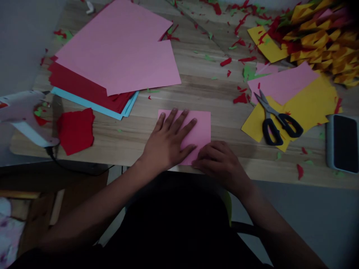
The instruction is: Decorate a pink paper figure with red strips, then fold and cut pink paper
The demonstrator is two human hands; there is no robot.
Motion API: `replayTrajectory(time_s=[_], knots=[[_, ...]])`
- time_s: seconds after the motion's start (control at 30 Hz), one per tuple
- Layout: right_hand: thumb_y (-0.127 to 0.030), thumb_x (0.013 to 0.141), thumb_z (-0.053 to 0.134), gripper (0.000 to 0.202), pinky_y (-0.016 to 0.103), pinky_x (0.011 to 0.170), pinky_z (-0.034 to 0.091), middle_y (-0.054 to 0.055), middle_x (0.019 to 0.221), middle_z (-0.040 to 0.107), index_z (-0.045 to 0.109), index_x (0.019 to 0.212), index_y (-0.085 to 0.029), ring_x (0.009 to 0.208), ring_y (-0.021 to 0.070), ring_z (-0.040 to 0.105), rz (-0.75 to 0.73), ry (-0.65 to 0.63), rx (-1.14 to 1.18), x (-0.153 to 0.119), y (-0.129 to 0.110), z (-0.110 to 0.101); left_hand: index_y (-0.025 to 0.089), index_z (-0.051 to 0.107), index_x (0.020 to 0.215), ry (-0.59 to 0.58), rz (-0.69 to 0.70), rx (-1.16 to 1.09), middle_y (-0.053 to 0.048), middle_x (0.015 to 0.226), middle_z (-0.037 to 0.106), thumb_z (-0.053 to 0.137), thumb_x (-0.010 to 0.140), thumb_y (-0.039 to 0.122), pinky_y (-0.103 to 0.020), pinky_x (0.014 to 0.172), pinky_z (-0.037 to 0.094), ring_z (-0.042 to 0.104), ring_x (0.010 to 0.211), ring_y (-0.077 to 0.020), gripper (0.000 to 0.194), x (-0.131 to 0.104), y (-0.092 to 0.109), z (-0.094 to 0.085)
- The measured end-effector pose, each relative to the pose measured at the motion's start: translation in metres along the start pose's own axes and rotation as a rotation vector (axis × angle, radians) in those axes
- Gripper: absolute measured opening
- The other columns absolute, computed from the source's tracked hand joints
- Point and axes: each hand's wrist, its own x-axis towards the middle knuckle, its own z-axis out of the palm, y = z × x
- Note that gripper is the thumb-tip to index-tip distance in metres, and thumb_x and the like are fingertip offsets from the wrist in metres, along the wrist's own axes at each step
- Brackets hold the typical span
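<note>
Left hand point(166, 145): fingers spread, laid across small square pink paper sheet point(202, 125), nothing grasped. Right hand point(220, 160): fingers curled at sheet's near right corner; pinch hidden, cannot tell. Sheet lies at near edge of pale wood-grain table point(213, 87). Judgement: even left-hand pressure should limit skew; light right fingertips should spare corner. Black-handled metal scissors point(268, 109) well apart, rightward.

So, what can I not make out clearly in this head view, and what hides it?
All in the head view:
Small pink sheet: left part mostly under the left hand; lower-right corner behind the right hand.
Right hand's grip: its curled fingers hide it.
Hot glue gun: back end cut off by left edge.
Folded yellow papers: cut off by right edge.
</note>
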Motion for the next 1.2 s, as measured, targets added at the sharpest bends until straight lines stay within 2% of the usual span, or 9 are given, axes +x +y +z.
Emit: replayTrajectory(time_s=[0.47,0.77,1.2], knots=[[-0.020,0.099,0.060,0.015,0.034,0.080,0.051,0.003,0.087,0.073,0.075,0.095,-0.020,0.087,0.0181,0.061,-0.023,-0.022,0.092,-0.0027,-0.0006,-0.0005,0.024,0.035,0.158,0.007,0.006,-0.018,-0.011,0.167,0.028,0.049,0.097,0.059,-0.058,0.125,0.012,0.020,0.155,-0.0368,0.072,-0.0007,-0.0021,0.0007],[-0.019,0.100,0.056,0.016,0.036,0.083,0.054,0.008,0.093,0.070,0.071,0.094,-0.016,0.090,0.0205,0.060,-0.040,-0.048,-0.011,-0.0062,-0.0029,0.0017,0.023,0.036,0.157,0.007,0.006,-0.015,-0.012,0.167,0.029,0.049,0.097,0.059,-0.059,0.125,0.013,0.021,0.155,-0.0372,0.071,-0.0003,-0.0010,-0.0013],[-0.015,0.099,0.057,0.011,0.039,0.085,0.052,0.007,0.091,0.068,0.067,0.096,-0.016,0.090,0.0223,0.057,-0.005,-0.087,-0.077,-0.0061,-0.0053,0.0057,0.023,0.035,0.158,0.003,0.004,0.005,-0.011,0.167,0.029,0.047,0.098,0.058,-0.057,0.125,0.013,0.021,0.155,-0.0365,0.070,-0.0002,-0.0009,-0.0019]])
